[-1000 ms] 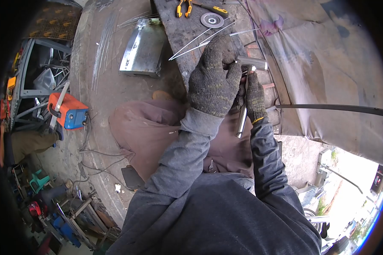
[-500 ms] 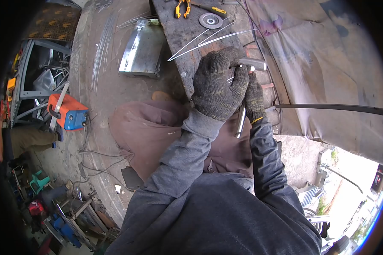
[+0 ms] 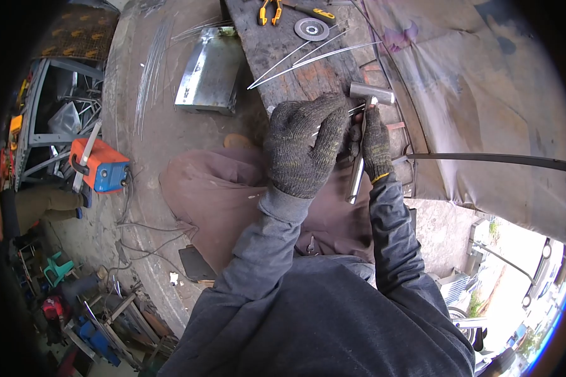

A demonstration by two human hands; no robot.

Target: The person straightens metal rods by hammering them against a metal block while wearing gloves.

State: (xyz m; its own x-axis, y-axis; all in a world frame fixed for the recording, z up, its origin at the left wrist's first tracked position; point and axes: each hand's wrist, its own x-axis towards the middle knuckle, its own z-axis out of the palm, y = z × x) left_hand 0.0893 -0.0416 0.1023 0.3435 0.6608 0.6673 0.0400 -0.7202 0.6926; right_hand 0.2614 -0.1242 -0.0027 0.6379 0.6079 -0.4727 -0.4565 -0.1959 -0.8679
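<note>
My left hand (image 3: 305,147), in a dark knitted glove, is closed in a pinch on a thin metal rod (image 3: 356,109). The rod's bright end sticks out toward the right hand; most of its length is hidden by the glove. My gloved right hand (image 3: 376,147) is wrapped round the handle of a metal hammer (image 3: 371,94). The hammer's cylindrical head shows above the fingers, and the shiny handle end slants out below them. Beyond both hands, several thin rods (image 3: 317,60) lie on a dark worn board (image 3: 251,38).
A grinding disc (image 3: 311,29) and yellow-handled pliers (image 3: 269,11) lie on the board. Left of it sits a metal box-shaped piece (image 3: 209,72). An orange-blue welding machine (image 3: 100,164) stands on the floor, near another person's leg (image 3: 44,204). A draped sheet (image 3: 478,113) hangs at right.
My left hand has moved left and slightly toward me, off the hammer head, uncovering it. The right hand and hammer have stayed nearly in place.
</note>
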